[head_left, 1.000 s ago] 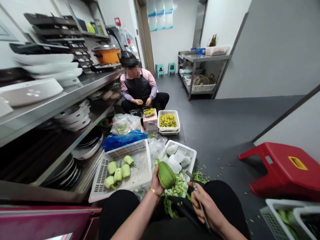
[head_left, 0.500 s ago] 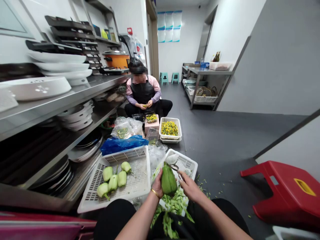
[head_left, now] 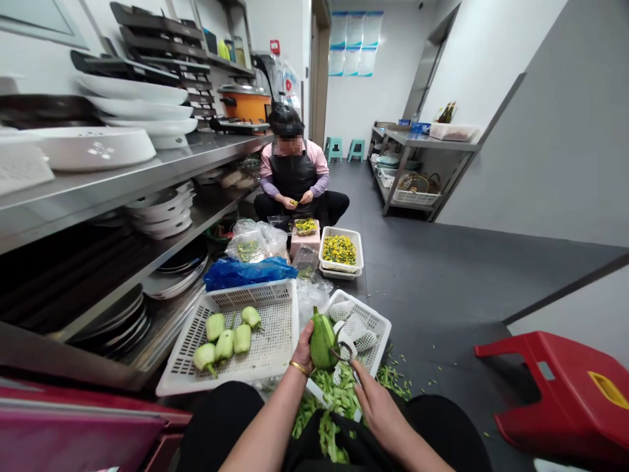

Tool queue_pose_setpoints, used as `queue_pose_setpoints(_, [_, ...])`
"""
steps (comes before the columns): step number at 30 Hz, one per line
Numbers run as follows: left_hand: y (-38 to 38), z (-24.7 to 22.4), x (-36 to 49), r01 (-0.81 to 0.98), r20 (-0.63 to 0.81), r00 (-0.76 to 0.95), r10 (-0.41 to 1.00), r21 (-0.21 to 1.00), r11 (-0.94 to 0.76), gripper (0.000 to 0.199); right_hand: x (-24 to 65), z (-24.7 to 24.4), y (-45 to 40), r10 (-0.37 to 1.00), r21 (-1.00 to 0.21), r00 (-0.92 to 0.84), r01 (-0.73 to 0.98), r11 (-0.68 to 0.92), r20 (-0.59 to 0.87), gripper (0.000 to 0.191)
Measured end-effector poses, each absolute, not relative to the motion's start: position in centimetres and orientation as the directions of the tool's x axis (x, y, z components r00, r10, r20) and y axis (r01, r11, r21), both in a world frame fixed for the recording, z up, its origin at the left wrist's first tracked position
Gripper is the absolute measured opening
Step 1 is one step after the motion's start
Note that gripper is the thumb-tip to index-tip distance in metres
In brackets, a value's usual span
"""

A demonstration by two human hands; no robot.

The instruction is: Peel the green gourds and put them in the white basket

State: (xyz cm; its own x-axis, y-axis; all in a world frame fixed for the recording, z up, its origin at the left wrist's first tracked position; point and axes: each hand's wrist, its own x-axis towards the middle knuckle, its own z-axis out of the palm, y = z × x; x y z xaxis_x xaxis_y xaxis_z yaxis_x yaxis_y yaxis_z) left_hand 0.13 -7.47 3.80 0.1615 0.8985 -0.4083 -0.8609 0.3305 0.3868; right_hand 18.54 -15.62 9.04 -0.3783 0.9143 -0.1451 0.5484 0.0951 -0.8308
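Since the earlier frame, the peeler (head_left: 346, 352) has moved lower along the green squash (head_left: 323, 341). Left hand (head_left: 304, 347): fingers curled around the squash, held upright above the peelings (head_left: 339, 393). Right hand (head_left: 373, 400): fingers closed on the peeler's handle, blade at the squash's side. Pale peeled squashes (head_left: 225, 343) lie in the left basket (head_left: 280, 308); white foam nets (head_left: 354, 328), right basket (head_left: 382, 322).

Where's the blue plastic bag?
In the head view, the blue plastic bag lies left of centre, just behind the big white basket with the pale peeled vegetables.
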Motion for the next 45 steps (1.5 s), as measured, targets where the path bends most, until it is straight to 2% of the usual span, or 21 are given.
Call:
queue_pose_setpoints(3, [-7.4, 4.2, -0.3, -0.889, -0.446, 0.141, 0.884, 0.335, 0.311, 0.05, 21.8, 7.1, -18.5, 0.823, -0.792, -0.491, 0.604, 0.085, -0.286, 0.044])
queue_pose_setpoints(6, [-7.7, 4.1, -0.6, -0.901, -0.423, 0.13, 0.897, 0.327, 0.285, 0.051, 24.1, 8.1, -17.9, 0.709, -0.711, -0.552, 0.696, 0.103, -0.438, 0.03])
queue_pose_setpoints(8, [-8.0, 3.8, -0.5, -0.885, -0.414, 0.186, 0.891, 0.324, 0.335, 0.05, 24.0, 10.4, -15.4, 0.753, -0.714, -0.532, 0.69, 0.121, -0.387, 0.025])
queue_pose_setpoints(11, [-8.4, 3.3, -0.3, -0.837, -0.434, 0.278, 0.857, 0.329, 0.437, 0.046, 21.3, 14.3, -10.6, 0.884, -0.754, -0.432, 0.638, 0.158, -0.181, 0.033])
queue_pose_setpoints(13, [-8.5, 3.3, -0.2, -0.832, -0.432, 0.259, 0.864, 0.354, 0.426, 0.04, 18.8, 15.6, -8.7, 0.905, -0.753, -0.399, 0.638, 0.161, -0.146, 0.037])
queue_pose_setpoints(15, [-8.2, 3.6, -0.3, -0.853, -0.419, 0.185, 0.889, 0.381, 0.358, 0.033, 16.8, 15.2, -9.2, 0.909, -0.746, -0.389, 0.647, 0.155, -0.149, 0.042])
queue_pose_setpoints(19, [-7.6, 4.2, -1.1, -0.897, -0.467, 0.052, 0.883, 0.367, 0.246, 0.027, 17.4, 11.2, -15.6, 0.914, -0.768, -0.374, 0.629, 0.125, -0.157, 0.047])
queue_pose_setpoints(22, [-7.5, 4.1, -1.4, -0.921, -0.473, 0.033, 0.881, 0.329, 0.211, 0.032, 21.1, 9.2, -19.1, 0.824, -0.754, -0.462, 0.654, 0.066, -0.329, 0.04])
queue_pose_setpoints(24, [-7.8, 3.9, -1.3, -0.919, -0.468, 0.076, 0.881, 0.309, 0.244, 0.039, 23.0, 9.7, -18.5, 0.782, -0.718, -0.481, 0.693, 0.063, -0.396, 0.037])
queue_pose_setpoints(26, [-8.2, 3.7, -0.9, -0.898, -0.469, 0.138, 0.872, 0.313, 0.31, 0.042, 23.2, 11.4, -15.9, 0.802, -0.705, -0.479, 0.702, 0.106, -0.357, 0.036])
queue_pose_setpoints(29, [-8.8, 3.9, -0.3, -0.846, -0.435, 0.187, 0.881, 0.385, 0.37, 0.042, 20.7, 14.3, -10.9, 0.884, -0.738, -0.431, 0.655, 0.166, -0.183, 0.037])
queue_pose_setpoints(32, [-9.0, 4.4, 0.0, -0.804, -0.351, 0.125, 0.928, 0.513, 0.302, 0.037, 17.1, 15.1, -8.6, 0.919, -0.752, -0.376, 0.638, 0.166, -0.116, 0.039])
queue_pose_setpoints(35, [-8.7, 4.3, -0.2, -0.791, -0.312, 0.005, 0.95, 0.58, 0.195, 0.031, 15.6, 12.9, -11.4, 0.93, -0.768, -0.351, 0.623, 0.145, -0.109, 0.045])
queue_pose_setpoints(38, [-8.1, 4.0, -0.6, -0.819, -0.381, -0.046, 0.924, 0.544, 0.184, 0.031, 17.5, 9.7, -16.8, 0.915, -0.808, -0.382, 0.575, 0.124, -0.131, 0.045])
queue_pose_setpoints(40, [-7.9, 3.9, -0.8, -0.842, -0.412, -0.029, 0.911, 0.502, 0.2, 0.034, 19.9, 8.7, -19.2, 0.844, -0.801, -0.472, 0.592, 0.09, -0.255, 0.04])
queue_pose_setpoints(43, [-8.0, 4.0, -0.8, -0.861, -0.41, 0.081, 0.908, 0.43, 0.271, 0.042, 22.7, 10.2, -18.7, 0.741, -0.758, -0.552, 0.646, 0.09, -0.383, 0.033])
queue_pose_setpoints(45, [-8.4, 4.0, -0.6, -0.853, -0.397, 0.168, 0.902, 0.4, 0.335, 0.049, 22.8, 12.6, -15.7, 0.761, -0.739, -0.552, 0.657, 0.146, -0.34, 0.031])
